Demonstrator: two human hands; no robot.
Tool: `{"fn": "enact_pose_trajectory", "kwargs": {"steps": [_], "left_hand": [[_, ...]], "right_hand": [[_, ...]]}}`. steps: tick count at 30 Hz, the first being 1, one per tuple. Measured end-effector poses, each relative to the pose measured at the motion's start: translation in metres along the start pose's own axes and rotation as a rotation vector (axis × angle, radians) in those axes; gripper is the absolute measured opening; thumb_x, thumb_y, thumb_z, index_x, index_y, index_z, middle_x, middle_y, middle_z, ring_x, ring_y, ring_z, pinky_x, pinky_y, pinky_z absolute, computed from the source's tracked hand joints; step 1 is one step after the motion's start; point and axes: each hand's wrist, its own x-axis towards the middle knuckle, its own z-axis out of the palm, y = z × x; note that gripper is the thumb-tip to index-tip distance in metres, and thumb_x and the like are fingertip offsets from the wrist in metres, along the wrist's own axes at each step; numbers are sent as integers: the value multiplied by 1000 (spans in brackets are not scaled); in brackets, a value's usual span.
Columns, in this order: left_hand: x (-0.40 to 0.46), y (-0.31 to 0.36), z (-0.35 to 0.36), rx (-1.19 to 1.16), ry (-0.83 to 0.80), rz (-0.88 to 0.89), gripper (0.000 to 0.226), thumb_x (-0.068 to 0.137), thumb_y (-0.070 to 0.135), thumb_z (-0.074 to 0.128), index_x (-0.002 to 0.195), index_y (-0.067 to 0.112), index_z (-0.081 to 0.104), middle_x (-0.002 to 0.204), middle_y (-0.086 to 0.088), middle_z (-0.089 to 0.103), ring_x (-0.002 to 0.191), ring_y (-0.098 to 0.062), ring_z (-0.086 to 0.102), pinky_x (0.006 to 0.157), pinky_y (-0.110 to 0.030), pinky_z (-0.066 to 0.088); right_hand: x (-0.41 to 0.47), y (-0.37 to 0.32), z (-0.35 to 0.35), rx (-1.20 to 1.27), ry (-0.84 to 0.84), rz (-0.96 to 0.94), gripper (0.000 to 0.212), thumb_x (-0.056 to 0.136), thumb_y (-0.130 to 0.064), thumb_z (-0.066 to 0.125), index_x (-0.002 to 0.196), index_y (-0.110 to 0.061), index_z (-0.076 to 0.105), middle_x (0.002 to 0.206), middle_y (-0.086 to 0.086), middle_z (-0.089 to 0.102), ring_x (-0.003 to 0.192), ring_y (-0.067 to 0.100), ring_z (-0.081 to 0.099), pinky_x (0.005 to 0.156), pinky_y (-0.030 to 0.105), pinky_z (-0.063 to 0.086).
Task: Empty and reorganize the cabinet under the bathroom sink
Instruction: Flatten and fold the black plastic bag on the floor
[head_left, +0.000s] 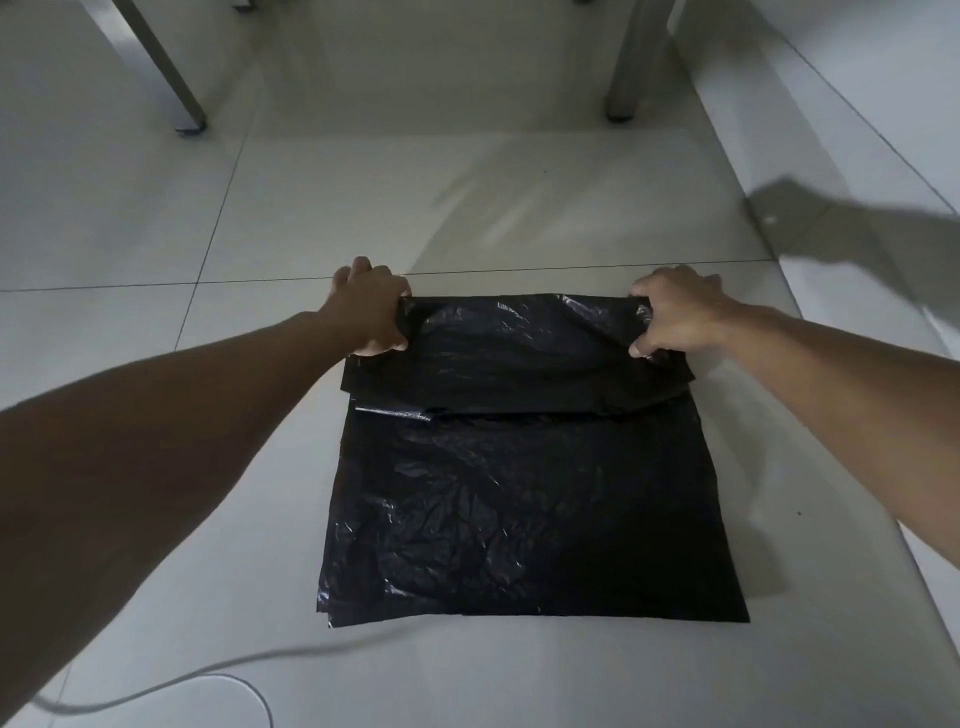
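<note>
The floor (156, 208) of pale tiles fills the view, with grout lines running across at mid-height and up toward 12 o'clock. A wall (857, 104) or raised tiled edge bounds it from 1 to 4 o'clock, close to the bag's right side. Bare tile lies open from 7 to 11 o'clock and ahead toward 12.

A black bag (524, 509) lies flat on the floor just below centre, its near edge straight and toward 6 o'clock, its side edges running up toward the hands. Its far part is folded back toward the person, making a band whose lower edge crosses the bag from side to side.

Two metal legs stand on the floor, well apart from the bag: one leg (166, 73) at 11 o'clock, the other leg (631, 67) at 1 o'clock, with open tile between them.

The left hand (371, 306) grips the folded band's left corner, fingers curled around the plastic. The right hand (675, 309) pinches the right corner likewise.

A thin pale cord (156, 686) curves over the floor at 7 o'clock, apart from the bag.
</note>
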Motion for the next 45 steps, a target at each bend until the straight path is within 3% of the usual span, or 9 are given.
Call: {"fn": "enact_pose_trajectory", "kwargs": {"steps": [4,9,14,21,29,33,37,41,45], "left_hand": [[-8,3,-23,1,99,21,42,75,34,80,110,15,65,110,-10,60,114,-30,44,93,-41,38],[-54,1,-59,-254,291,38,18,79,20,77,89,17,61,85,-3,62,83,-25,56,73,-34,42],[-110,-19,-40,-218,433,259,18,78,-1,69,80,13,57,78,1,55,73,-24,53,63,-34,43],[-170,-18,28,-108,361,599,9,77,14,47,86,16,51,80,-3,55,72,-24,49,51,-30,41],[-185,-10,63,26,201,525,41,49,3,71,86,15,57,82,0,54,70,-23,54,48,-27,38],[-192,-3,59,8,172,488,31,58,26,55,85,13,62,85,0,55,74,-23,53,58,-27,38],[-183,24,48,-16,311,401,44,71,31,47,106,8,60,106,-9,58,95,-30,55,84,-40,50],[-158,73,48,43,311,376,59,83,34,38,131,3,52,137,-16,49,130,-34,44,112,-51,33],[-134,106,63,111,249,379,67,92,37,31,148,1,29,157,-17,23,147,-32,16,119,-50,16]], "right_hand": [[-8,2,-10,152,72,-47,35,71,-16,85,89,-15,55,92,6,62,87,28,59,70,31,41],[-49,11,-29,260,396,-166,39,75,-10,80,108,-16,61,90,6,68,81,29,64,72,37,54],[-115,12,-16,68,670,-409,26,66,5,75,90,-2,65,80,13,65,71,34,60,65,29,38],[-163,29,52,-150,527,-552,52,47,8,83,95,-1,64,97,15,63,81,33,62,65,40,51],[-181,31,90,-255,279,-516,65,58,-10,77,121,-6,59,128,15,54,102,33,62,80,45,55],[-189,25,87,-250,183,-438,71,61,-27,59,129,-9,56,139,15,49,121,33,53,100,48,45],[-181,-3,82,-81,311,-457,54,78,-29,44,124,-7,60,138,16,50,125,36,50,102,54,40],[-155,-45,86,-34,377,-410,52,93,-34,35,136,-10,52,151,14,40,139,34,37,111,57,32],[-123,-71,89,-182,292,-316,64,95,-50,27,148,-15,37,159,12,27,146,36,23,115,60,22]]}}
